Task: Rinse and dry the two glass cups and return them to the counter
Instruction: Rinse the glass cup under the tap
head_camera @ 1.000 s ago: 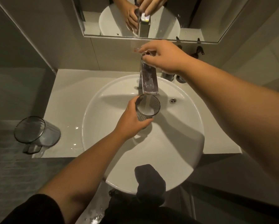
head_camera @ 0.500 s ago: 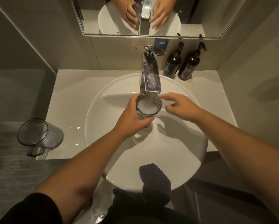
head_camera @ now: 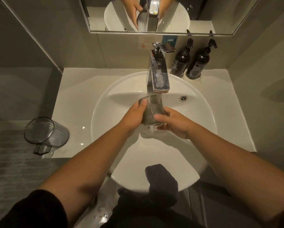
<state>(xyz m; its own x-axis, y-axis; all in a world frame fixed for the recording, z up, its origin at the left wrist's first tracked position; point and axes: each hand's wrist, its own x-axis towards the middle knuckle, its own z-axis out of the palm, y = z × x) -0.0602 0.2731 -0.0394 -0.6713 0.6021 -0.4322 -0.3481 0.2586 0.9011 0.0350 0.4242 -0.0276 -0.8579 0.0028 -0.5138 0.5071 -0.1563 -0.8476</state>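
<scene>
Left hand [head_camera: 133,117] and right hand [head_camera: 174,124] both grip ribbed glass cup [head_camera: 152,111], tilted under running faucet [head_camera: 157,74].

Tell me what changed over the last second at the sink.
The right hand left the faucet handle, dropped into the basin and took hold of the ribbed glass cup. The cup, upright before, now tilts under the running water, with both hands on it. The left hand kept its grip. The handled glass cup on the counter, the two pump bottles and the dark cloth stayed put.
</scene>
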